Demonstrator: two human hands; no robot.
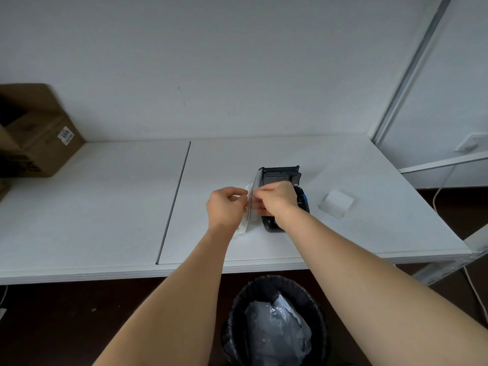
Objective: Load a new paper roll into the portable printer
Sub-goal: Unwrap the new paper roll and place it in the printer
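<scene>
A black portable printer [281, 173] lies on the white table [105, 202] with its lid standing open at the far end. A clear plastic wrapper [250, 204] hangs in front of the printer's left side. My left hand [224, 207] pinches its left edge and my right hand [277, 198] pinches its right edge, over the printer. Whether a roll is still inside the wrapper is hidden by my fingers. A white paper roll in clear film [336, 203] rests on the table to the right of the printer.
An open cardboard box [39, 136] stands at the back left of the table. A black bin [274, 323] lined with a bag and holding crumpled plastic sits on the floor below the table's front edge. A white cable [438, 196] hangs at the right.
</scene>
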